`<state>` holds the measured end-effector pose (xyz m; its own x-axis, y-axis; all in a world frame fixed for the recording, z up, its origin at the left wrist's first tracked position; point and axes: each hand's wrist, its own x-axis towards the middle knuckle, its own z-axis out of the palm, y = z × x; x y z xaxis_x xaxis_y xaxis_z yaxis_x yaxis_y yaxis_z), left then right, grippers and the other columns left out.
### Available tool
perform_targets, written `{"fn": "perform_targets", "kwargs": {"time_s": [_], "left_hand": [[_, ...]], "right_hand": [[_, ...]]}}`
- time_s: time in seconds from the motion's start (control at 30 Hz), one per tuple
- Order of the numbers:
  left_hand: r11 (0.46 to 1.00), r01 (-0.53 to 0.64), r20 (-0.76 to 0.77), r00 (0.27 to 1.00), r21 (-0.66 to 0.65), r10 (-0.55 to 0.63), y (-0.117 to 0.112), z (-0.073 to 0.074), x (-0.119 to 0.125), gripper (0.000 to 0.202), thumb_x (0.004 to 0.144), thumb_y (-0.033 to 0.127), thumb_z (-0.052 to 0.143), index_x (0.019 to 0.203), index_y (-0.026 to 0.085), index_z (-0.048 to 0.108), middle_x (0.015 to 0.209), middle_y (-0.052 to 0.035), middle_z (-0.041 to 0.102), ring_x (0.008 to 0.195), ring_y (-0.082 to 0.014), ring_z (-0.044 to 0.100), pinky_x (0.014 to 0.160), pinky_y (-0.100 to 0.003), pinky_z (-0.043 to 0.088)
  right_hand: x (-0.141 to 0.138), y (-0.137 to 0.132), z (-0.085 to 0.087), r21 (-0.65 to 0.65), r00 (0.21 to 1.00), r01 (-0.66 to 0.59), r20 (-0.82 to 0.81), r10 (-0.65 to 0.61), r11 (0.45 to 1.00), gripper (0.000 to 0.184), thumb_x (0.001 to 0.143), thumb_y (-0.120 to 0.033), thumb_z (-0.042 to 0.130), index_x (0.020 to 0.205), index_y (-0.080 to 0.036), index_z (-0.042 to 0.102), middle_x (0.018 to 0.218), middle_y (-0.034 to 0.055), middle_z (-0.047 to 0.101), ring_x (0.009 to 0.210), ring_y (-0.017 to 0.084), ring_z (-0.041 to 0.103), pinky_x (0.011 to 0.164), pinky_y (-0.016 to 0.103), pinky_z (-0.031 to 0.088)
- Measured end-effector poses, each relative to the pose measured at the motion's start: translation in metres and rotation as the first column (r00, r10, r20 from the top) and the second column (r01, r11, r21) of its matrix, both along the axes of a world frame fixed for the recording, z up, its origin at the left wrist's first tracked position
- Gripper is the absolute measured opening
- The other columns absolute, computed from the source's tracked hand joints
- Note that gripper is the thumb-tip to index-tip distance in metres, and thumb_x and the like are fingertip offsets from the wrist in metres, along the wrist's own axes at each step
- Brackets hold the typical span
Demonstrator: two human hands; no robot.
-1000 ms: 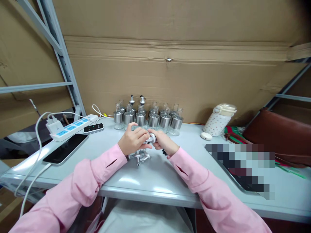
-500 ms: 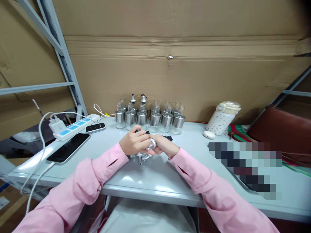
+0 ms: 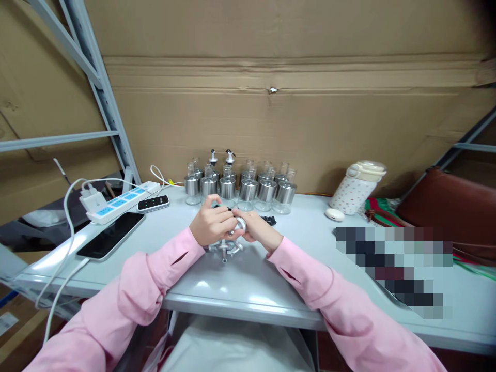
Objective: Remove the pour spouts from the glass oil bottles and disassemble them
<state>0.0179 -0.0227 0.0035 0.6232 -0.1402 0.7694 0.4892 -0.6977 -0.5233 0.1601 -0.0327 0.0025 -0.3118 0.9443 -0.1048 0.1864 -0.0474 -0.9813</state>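
Observation:
Above the table, my left hand (image 3: 212,225) and my right hand (image 3: 260,230) meet around a silver pourer spout (image 3: 241,223), and the fingers of both are closed on it. Part of a black piece shows between the fingertips, but most of the contact is hidden. Several loose silver pourer spouts (image 3: 225,250) lie on the table just below my hands. Small black parts (image 3: 268,220) rest beyond my right hand. Farther back stand several glass bottles (image 3: 248,190) with steel sleeves, and two at the rear carry pourers (image 3: 230,156) with black tips.
On the left are a power strip (image 3: 122,200), a small black device (image 3: 154,203) and a phone (image 3: 111,236) with white cables. A dotted flask (image 3: 354,188), a white case (image 3: 334,214) and a brown bag (image 3: 449,206) sit right, near a blurred-out object. Cardboard backs the table.
My hands have shifted slightly, turning the pourer spout a little between them. My left index finger is raised higher. The view has moved very slightly.

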Motion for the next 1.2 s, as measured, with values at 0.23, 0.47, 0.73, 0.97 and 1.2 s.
{"fn": "perform_targets", "kwargs": {"time_s": [0.23,0.47,0.73,0.97,1.2], "left_hand": [[1.000,0.027,0.006,1.000,0.005,-0.027,-0.008,-0.003,0.003,0.042,0.086,0.041,0.044,0.053,0.017,0.038,0.048,0.0047,0.050,0.048,-0.0098,0.040,0.069,-0.031,0.030],[0.999,-0.046,0.015,0.999,-0.013,0.047,-0.007,-0.002,0.003,0.038,0.088,0.029,0.041,0.052,0.017,0.039,0.046,0.0051,0.049,0.048,-0.0098,0.039,0.070,-0.031,0.030],[0.997,-0.050,0.009,0.999,-0.059,0.050,-0.005,-0.003,0.003,0.036,0.087,0.024,0.038,0.051,0.017,0.038,0.044,0.0047,0.048,0.045,-0.0095,0.039,0.067,-0.029,0.033],[0.954,0.022,0.148,0.989,-0.298,0.023,-0.006,-0.005,0.005,0.043,0.092,0.027,0.029,0.052,0.016,0.041,0.044,0.0050,0.049,0.042,-0.0078,0.037,0.067,-0.030,0.033],[0.872,0.108,0.214,0.977,-0.477,-0.004,-0.007,-0.008,0.008,0.054,0.094,0.036,0.022,0.050,0.016,0.045,0.041,0.0055,0.049,0.040,-0.0067,0.035,0.074,-0.034,0.035]], "right_hand": [[0.004,-0.007,0.010,-0.139,0.973,-0.165,0.141,0.184,0.976,0.046,0.085,-0.035,0.039,0.043,-0.020,0.026,0.029,-0.0083,0.020,0.030,0.002,0.014,0.034,0.020,0.008],[-0.001,-0.008,0.004,-0.169,0.990,-0.130,-0.077,0.119,0.977,0.047,0.086,-0.043,0.034,0.046,-0.020,0.027,0.036,-0.0076,0.023,0.034,0.003,0.018,0.035,0.018,0.013],[0.000,-0.006,-0.003,0.120,0.999,0.019,-0.033,-0.015,0.993,0.050,0.081,-0.040,0.042,0.039,-0.020,0.025,0.030,-0.0073,0.023,0.031,0.004,0.022,0.036,0.021,0.017],[-0.004,-0.005,-0.014,0.421,0.978,0.198,-0.020,-0.209,0.885,0.055,0.078,-0.057,0.035,0.038,-0.020,0.027,0.036,-0.0048,0.025,0.038,0.006,0.024,0.042,0.023,0.019],[-0.002,-0.015,-0.008,0.717,0.893,0.252,0.088,-0.442,0.650,0.057,0.084,-0.053,0.025,0.039,-0.019,0.025,0.039,-0.0008,0.029,0.040,0.009,0.026,0.047,0.026,0.018]]}}
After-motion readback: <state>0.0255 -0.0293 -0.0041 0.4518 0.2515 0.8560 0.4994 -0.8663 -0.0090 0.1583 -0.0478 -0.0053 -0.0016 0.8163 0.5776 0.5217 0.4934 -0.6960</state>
